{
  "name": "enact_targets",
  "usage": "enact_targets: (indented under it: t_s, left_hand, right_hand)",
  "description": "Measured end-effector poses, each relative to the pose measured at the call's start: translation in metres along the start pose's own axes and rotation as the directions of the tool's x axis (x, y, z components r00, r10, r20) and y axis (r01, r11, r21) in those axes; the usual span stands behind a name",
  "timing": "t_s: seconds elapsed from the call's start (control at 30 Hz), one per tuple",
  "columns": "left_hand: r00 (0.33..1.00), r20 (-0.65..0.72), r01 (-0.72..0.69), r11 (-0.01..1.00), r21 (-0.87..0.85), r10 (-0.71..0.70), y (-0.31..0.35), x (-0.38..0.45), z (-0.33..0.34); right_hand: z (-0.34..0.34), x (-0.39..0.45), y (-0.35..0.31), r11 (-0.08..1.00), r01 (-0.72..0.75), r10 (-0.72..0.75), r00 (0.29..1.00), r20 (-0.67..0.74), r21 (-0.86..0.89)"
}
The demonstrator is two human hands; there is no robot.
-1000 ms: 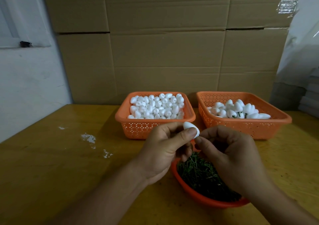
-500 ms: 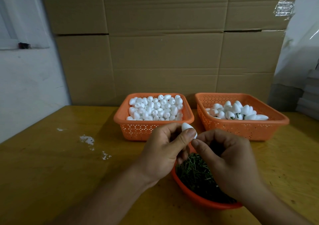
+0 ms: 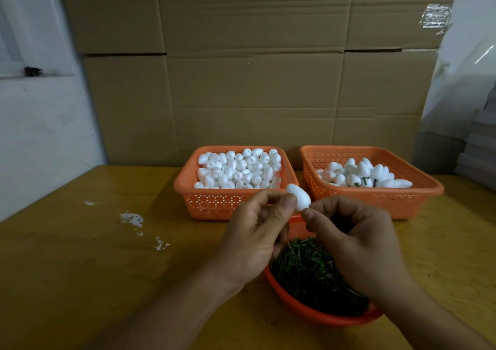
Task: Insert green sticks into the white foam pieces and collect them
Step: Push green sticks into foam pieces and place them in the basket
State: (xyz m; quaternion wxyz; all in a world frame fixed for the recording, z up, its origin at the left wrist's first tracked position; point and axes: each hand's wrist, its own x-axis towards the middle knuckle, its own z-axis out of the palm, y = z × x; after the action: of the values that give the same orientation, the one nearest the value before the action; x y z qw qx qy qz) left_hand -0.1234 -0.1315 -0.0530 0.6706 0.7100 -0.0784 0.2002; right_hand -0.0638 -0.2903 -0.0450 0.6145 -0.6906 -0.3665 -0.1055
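the foam piece [image 3: 299, 196] is held up between the two hands, above the near edge of the left basket [image 3: 188, 186] and over the far rim of the round orange bowl [image 3: 322, 317] of green sticks [image 3: 308, 272]. it looks very light and soft enough to dent, so a gentle pinch across its fat middle seems the right hold; squeezing hard would likely mark it. its surface seems matte, so it probably will not slip much. the sticks look thin and stiff, easy to bend or lose if gripped far from the tip, so holding one close to the entering end would steady it.

the left hand [image 3: 255, 231] comes in from the near left with its back to the camera, thumb and curled fingers pinching the foam piece at its left side. the right hand [image 3: 354, 239] comes in from the near right, fingers curled, thumb and forefinger pressed together right at the narrow end of the foam; it seems to be pushing a stick in, but the stick itself is hidden, so i cannot tell for sure.

on the far surface [image 3: 80, 269], the left basket is full of plain foam pieces; the right basket [image 3: 402, 199] holds finished ones, a few green stems showing.
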Motion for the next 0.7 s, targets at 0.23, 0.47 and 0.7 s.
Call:
enact_targets:
  t_s: [0.23, 0.47, 0.7]
  left_hand:
    - [0.995, -0.095, 0.043, 0.999, 0.022, -0.041, -0.002, 0.0, -0.001]
    - [0.995, -0.1, 0.025, 1.0, 0.016, -0.024, -0.005, 0.001, 0.001]
    - [0.994, -0.11, 0.008, 1.0, 0.009, -0.007, -0.006, 0.002, -0.002]
  right_hand:
    - [-0.029, 0.034, 0.027, 0.976, -0.16, 0.124, 0.967, -0.224, -0.147]
    - [-0.058, 0.094, 0.08, 0.76, -0.371, 0.18, 0.909, -0.375, -0.534]
    - [-0.057, 0.128, 0.089, 0.594, -0.487, 0.33, 0.874, -0.357, -0.641]
